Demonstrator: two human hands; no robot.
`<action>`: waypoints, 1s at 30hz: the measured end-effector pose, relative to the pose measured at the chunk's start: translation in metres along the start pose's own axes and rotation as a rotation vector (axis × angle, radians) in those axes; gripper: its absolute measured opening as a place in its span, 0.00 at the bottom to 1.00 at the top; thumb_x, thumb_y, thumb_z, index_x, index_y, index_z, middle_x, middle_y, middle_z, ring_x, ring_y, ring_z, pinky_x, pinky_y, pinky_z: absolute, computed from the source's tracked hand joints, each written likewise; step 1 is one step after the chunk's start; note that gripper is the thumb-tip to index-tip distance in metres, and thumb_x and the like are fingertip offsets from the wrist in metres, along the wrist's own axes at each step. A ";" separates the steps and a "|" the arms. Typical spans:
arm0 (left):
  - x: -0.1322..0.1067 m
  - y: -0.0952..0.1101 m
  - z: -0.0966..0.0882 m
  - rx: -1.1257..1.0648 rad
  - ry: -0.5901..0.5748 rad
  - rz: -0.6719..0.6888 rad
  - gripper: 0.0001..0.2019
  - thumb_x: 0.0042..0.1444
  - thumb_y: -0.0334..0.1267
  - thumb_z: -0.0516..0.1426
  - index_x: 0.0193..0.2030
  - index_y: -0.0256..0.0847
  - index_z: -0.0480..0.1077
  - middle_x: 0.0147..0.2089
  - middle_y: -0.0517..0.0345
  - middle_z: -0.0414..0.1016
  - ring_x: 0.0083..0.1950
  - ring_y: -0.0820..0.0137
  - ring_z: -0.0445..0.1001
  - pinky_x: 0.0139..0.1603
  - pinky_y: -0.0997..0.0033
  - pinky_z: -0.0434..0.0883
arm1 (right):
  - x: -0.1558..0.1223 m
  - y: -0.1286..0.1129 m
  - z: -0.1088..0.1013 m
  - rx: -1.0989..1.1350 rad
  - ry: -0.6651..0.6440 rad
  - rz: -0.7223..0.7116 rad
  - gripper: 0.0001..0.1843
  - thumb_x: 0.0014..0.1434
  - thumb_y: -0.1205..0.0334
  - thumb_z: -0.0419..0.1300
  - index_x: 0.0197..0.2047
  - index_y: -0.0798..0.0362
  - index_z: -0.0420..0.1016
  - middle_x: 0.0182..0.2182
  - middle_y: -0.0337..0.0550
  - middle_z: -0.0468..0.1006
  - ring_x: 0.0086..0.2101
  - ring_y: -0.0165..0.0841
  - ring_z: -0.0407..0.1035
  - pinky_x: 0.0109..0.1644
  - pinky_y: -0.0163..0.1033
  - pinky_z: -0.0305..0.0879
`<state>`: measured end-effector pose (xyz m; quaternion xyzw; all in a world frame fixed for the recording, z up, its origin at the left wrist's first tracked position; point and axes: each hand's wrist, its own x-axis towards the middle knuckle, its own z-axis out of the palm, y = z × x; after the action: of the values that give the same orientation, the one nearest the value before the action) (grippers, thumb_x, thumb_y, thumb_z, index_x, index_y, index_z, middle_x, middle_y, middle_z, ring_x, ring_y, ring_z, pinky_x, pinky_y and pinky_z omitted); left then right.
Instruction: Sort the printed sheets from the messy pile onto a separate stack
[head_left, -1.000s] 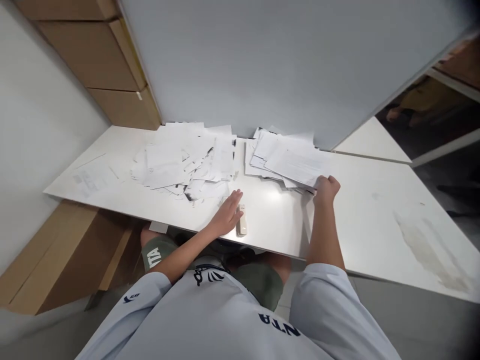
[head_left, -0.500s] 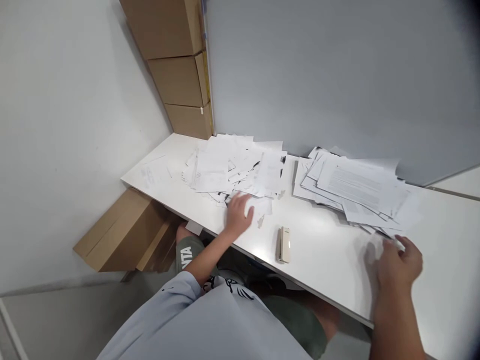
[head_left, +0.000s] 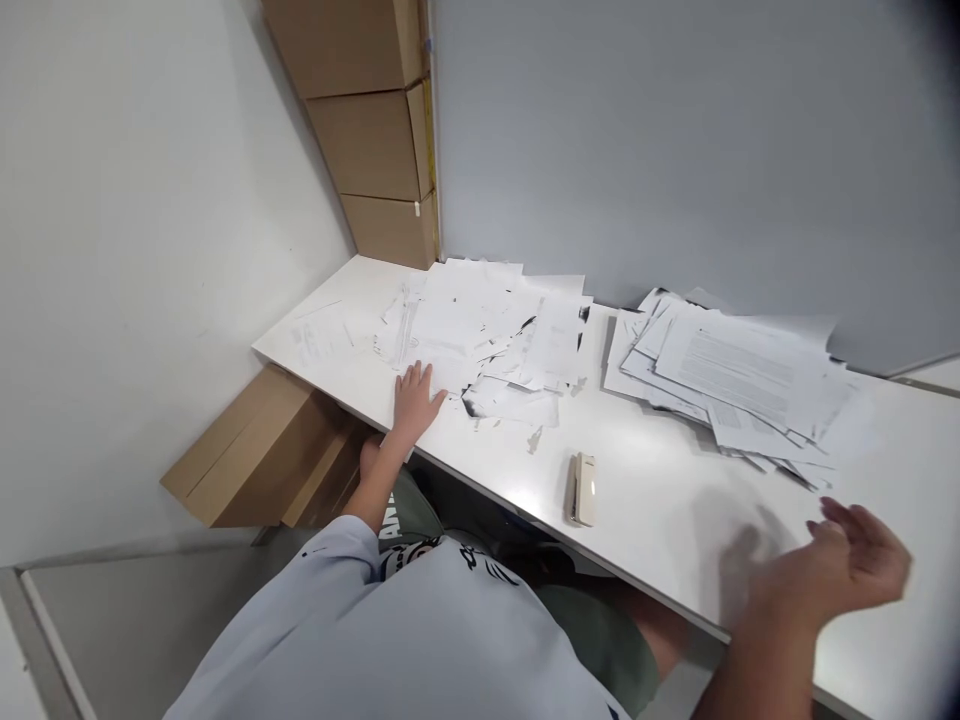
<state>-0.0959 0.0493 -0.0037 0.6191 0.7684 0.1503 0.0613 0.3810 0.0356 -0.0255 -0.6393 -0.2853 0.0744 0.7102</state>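
Paper sheets [head_left: 480,340] cover the white worktop [head_left: 645,500] in two loose heaps, with a narrow strip of bare surface between them. The left heap [head_left: 480,335] is messy, its sheets overlapping at odd angles, some with black smudges along their edges. The right heap [head_left: 739,380] is flatter, and its top pages carry lines of printed text. The left hand [head_left: 416,402] lies flat and open, palm down, its fingers spread on the near edge of the left heap, gripping nothing. The right hand [head_left: 836,565] is blurred but open, its fingers spread and empty, above the bare worktop near the front edge and well apart from the right heap. A beige stapler [head_left: 583,489] lies between the hands, near the front edge. Cardboard boxes [head_left: 367,130] stand stacked in the far corner.
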 end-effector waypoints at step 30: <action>-0.173 -0.003 0.020 -1.141 -0.155 -0.223 0.27 0.62 0.44 0.55 0.66 0.40 0.57 0.56 0.42 0.75 0.53 0.59 0.77 0.54 0.56 0.75 | -0.247 -0.083 0.002 0.176 -1.221 0.950 0.28 0.42 0.42 0.72 0.43 0.50 0.79 0.43 0.48 0.82 0.46 0.46 0.74 0.56 0.54 0.67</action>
<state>-0.0539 -0.1163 -0.0395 0.4126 0.6197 0.4872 0.4565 0.1546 -0.0932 -0.0228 -0.4800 -0.3143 0.7320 0.3674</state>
